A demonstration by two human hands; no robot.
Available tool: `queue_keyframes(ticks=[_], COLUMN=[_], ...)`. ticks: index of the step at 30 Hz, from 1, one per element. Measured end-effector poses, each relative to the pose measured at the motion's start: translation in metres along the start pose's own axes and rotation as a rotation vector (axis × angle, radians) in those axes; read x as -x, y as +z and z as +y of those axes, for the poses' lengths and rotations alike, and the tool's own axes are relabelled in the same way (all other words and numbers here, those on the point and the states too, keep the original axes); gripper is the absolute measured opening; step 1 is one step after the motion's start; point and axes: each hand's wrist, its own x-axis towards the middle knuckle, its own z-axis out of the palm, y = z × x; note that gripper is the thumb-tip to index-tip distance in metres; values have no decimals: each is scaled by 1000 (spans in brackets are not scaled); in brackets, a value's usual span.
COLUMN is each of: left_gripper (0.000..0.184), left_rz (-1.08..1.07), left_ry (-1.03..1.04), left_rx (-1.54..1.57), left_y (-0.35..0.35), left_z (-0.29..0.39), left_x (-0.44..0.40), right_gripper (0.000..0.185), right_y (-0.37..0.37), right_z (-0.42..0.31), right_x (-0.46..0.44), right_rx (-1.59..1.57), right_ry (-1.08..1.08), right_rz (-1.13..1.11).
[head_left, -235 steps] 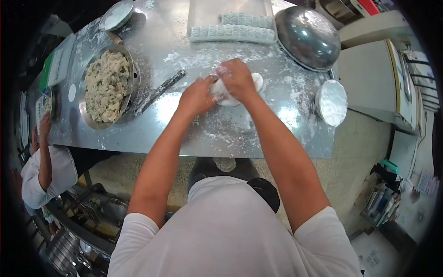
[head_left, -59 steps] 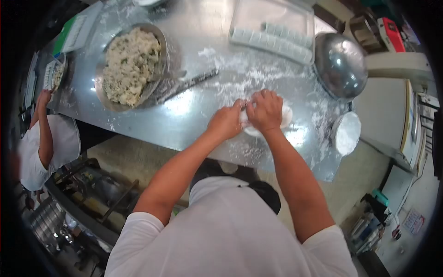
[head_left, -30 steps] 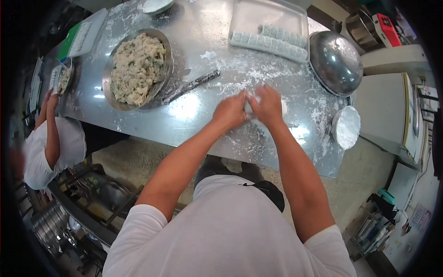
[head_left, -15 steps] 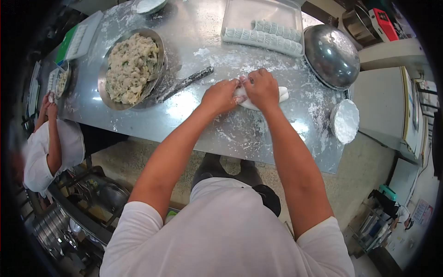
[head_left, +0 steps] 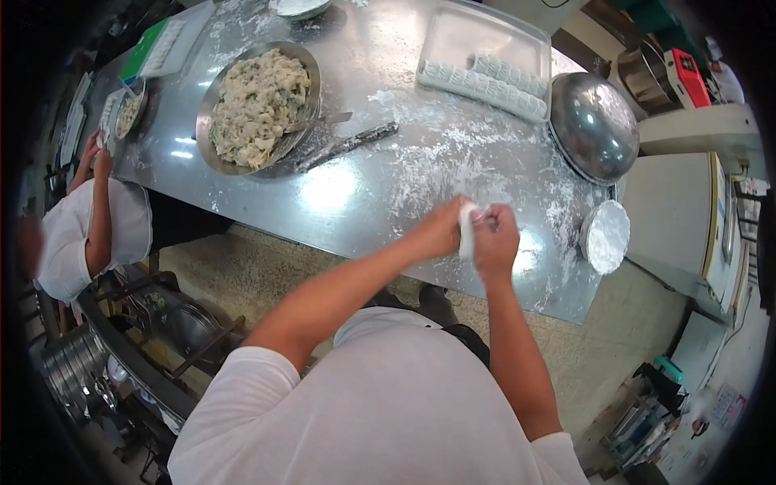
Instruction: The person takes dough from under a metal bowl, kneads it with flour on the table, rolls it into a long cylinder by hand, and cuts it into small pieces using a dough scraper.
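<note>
A white piece of dough (head_left: 466,233) is held upright in front of me, near the front edge of the steel table. My left hand (head_left: 443,229) is closed round its left side. From the right, my right hand (head_left: 495,241) grips it with curled fingers, which partly hide the dough. Scattered white flour (head_left: 432,174) covers the tabletop just beyond both hands. A flour-dusted rolling pin (head_left: 349,147) lies to the left, beside a metal bowl (head_left: 205,133) heaped with pale filling (head_left: 260,105) flecked with green. A spoon handle (head_left: 331,119) sticks out of the filling.
A clear tray (head_left: 485,28) with rows of white dumplings (head_left: 485,83) lies at the back. An overturned metal bowl (head_left: 596,125) and a bowl of flour (head_left: 606,237) stand at the right. A co-worker (head_left: 101,234) handles something small at the far left.
Both hands have lifted the dough off the tabletop and drawn it toward me. It was pressed flat on the table before; now it is held upright between them. The view has shifted slightly.
</note>
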Motion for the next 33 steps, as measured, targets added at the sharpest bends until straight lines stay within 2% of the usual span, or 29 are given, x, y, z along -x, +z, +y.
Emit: queue_keyframes(ticks=[2, 3, 4, 5, 6, 7, 8, 11, 12, 13, 14, 16, 17, 19, 20, 22, 23, 25, 28, 29, 30, 32, 33], left_gripper=[65, 65, 71, 78, 80, 82, 83, 83, 79, 76, 76, 73, 73, 67, 67, 63, 61, 59, 54, 53, 52, 49, 46], left_rz=[-92, -92, -199, -302, -187, -99, -146, -51, -120, -189, -180, -183, -181, -279, -276, -123, -132, -99, -99, -105, -103, -163, -252], left_ry=[104, 93, -81, -252, -186, -126, -194, -118, -195, -281, -280, -42, -49, -44, -50, -127, -160, -131, -113, -36, 40, 52, 70], left_rx=[-9, -3, -147, -298, -328, -342, -291, -334, -377, -415, -412, -228, -224, -3, -6, -196, -214, -255, -422, -405, -387, -381, -314], left_y=[15, 6, -13, -33, -44, -49, -66, -68, -68, -68, -61, -35, -32, -33, -39, -52, -68, -89, -85, -81, -80, -88, -91], left_z=[-16, -15, -6, -1, -5, -6, 11, 14, 27, 34, 26, -3, -3, -9, -17, -34, -15, 10, 11, 7, 5, 7, 0], left_x=[18, 16, 12, 3, -9, -14, -28, -44, -47, -46, -38, -11, 0, 19, 11, -4, -11, -45, -44, -36, -29, -12, -4], right_gripper=[21, 25, 25, 24, 23, 24, 25, 23, 23, 22, 21, 18, 18, 17, 18, 21, 22, 26, 34, 40, 41, 41, 40], right_y=[18, 26, 27, 30, 36, 40, 38, 34, 29, 21, 16, 10, 15, 33, 37, 54, 53, 57, 56, 49, 41, 26, 20], right_z=[13, 24, 25, 22, 21, 11, 1, -4, -7, -6, -5, -1, 8, 28, 30, 15, 7, -19, -14, -3, 0, 6, 6], right_x=[10, 1, -13, -38, -62, -80, -94, -116, -110, -95, -79, -33, -21, -8, -23, -67, -83, -105, -94, -77, -53, 4, 25], right_rx=[825, 895, 896, 953, 1008, 1017, 1032, 1010, 1008, 869, 730, 653, 654, 995, 1033, 1069, 1090, 1049, 1057, 1015, 1023, 1073, 1115], right_ry=[-530, -551, -540, -640, -734, -742, -757, -857, -865, -774, -683, -693, -691, -724, -741, -782, -789, -630, -709, -656, -710, -760, -761], right_rz=[187, 262, 252, 287, 327, 318, 313, 317, 331, 198, 60, 76, 69, 236, 250, 283, 304, 266, 341, 215, 191, 156, 153])
